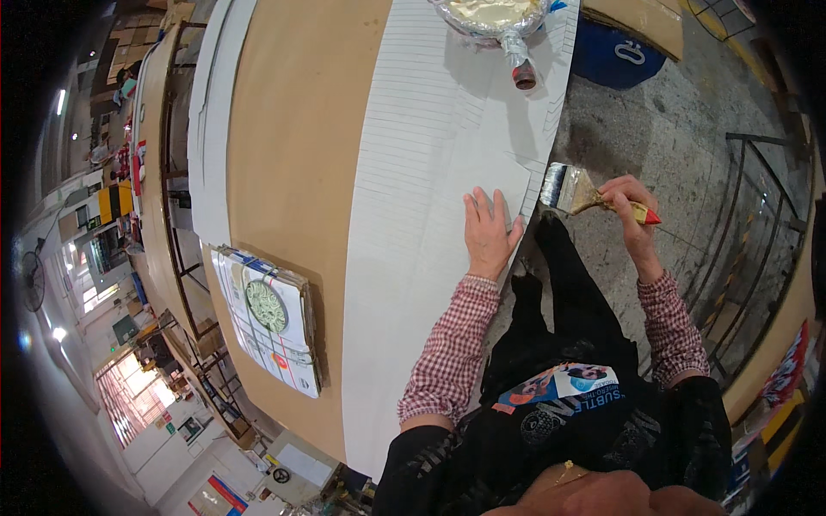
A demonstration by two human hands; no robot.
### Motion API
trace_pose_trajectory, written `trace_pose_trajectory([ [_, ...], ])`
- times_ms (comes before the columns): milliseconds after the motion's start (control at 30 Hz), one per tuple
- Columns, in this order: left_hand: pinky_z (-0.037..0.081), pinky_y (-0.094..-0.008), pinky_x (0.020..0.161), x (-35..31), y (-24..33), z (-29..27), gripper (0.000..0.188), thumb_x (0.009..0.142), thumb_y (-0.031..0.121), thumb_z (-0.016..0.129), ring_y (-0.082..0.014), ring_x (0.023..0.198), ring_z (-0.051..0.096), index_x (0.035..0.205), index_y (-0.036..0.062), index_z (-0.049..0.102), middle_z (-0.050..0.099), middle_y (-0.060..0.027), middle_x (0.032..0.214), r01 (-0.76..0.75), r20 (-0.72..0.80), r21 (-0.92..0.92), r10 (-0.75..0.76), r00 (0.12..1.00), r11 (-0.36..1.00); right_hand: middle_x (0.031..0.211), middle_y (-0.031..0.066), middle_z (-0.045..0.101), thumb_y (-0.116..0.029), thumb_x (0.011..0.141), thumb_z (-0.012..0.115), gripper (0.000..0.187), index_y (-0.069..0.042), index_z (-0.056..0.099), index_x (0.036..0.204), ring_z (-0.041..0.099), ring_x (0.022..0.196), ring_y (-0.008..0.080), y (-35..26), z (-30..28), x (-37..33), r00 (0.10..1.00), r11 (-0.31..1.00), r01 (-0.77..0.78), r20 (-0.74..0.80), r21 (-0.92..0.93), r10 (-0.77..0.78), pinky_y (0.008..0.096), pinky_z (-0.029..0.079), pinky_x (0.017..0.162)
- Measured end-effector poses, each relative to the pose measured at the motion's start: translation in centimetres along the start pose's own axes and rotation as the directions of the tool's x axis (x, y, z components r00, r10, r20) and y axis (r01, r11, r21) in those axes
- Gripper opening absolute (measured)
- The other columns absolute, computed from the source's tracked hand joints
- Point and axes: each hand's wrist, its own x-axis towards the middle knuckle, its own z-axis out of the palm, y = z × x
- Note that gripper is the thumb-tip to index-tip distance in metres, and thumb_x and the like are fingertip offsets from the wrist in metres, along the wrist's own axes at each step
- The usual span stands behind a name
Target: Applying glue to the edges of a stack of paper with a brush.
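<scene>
My left hand [490, 233] lies flat with fingers spread on a layer of overlapping white sheets [413, 215], near the table's right edge. In my right hand [634, 215] is a wide paintbrush [588, 191], gripped by its yellow handle with a red tip. The brush points left, its bristle end close to the sheets' edge; I cannot tell whether it touches them. Farther up on the sheets rests a round pan [495, 19] holding a pale, creamy substance. Its wrapped handle [521, 69] points toward me.
Brown board [292, 129] covers the table left of the sheets. On it sits a string-tied bundle of printed packaging [268, 316]. A blue tub [615, 56] with cardboard over it stands on the floor at upper right. Metal frames [748, 232] stand along the right.
</scene>
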Motion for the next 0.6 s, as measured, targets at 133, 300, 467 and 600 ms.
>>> trace_pose_trajectory([
  [133,0.046,-0.0452,0.093,0.3,-0.2,-0.5,0.049,0.082,0.025,0.063,-0.0507,0.120,0.044,0.126,0.0029,0.055,0.047,-0.0287,0.131,-0.027,-0.025,-0.033,0.026,0.999,0.999,0.084,0.0089,0.066,-0.016,0.089,0.058,0.020,0.000,0.064,0.079,0.060,0.075,0.0149,0.4,0.2,1.6,0.999,0.997,0.035,0.025,-0.066,-0.033,0.0285,0.049,0.067],
  [300,0.051,-0.0422,0.084,0.6,-0.2,-0.6,0.039,0.083,0.015,0.059,-0.0461,0.118,0.049,0.121,0.0051,0.060,0.051,-0.0237,0.128,-0.013,-0.049,-0.018,0.012,0.999,1.000,0.082,0.0095,0.066,-0.012,0.087,0.057,0.017,0.002,0.064,0.079,0.060,0.072,0.0156,0.5,1.4,3.0,0.999,0.993,0.047,0.029,-0.109,-0.044,0.0287,0.048,0.065],
  [467,0.052,-0.0410,0.081,0.9,-0.3,-0.6,0.038,0.083,0.014,0.057,-0.0446,0.117,0.051,0.121,0.0067,0.061,0.053,-0.0217,0.128,-0.011,-0.040,-0.020,0.010,0.999,1.000,0.080,0.0103,0.066,-0.009,0.086,0.057,0.016,0.002,0.063,0.077,0.060,0.070,0.0154,0.9,2.2,2.3,0.996,0.985,-0.056,0.065,-0.161,0.067,0.0290,0.048,0.064],
  [600,0.052,-0.0404,0.080,0.9,-0.4,-0.5,0.039,0.083,0.015,0.056,-0.0443,0.117,0.051,0.121,0.0069,0.061,0.053,-0.0216,0.128,-0.004,-0.032,-0.008,0.004,0.999,1.000,0.077,0.0100,0.065,-0.006,0.085,0.055,0.015,0.002,0.062,0.074,0.060,0.067,0.0150,0.4,2.4,1.9,0.999,0.993,0.034,0.034,-0.114,-0.031,0.0282,0.047,0.061],
])
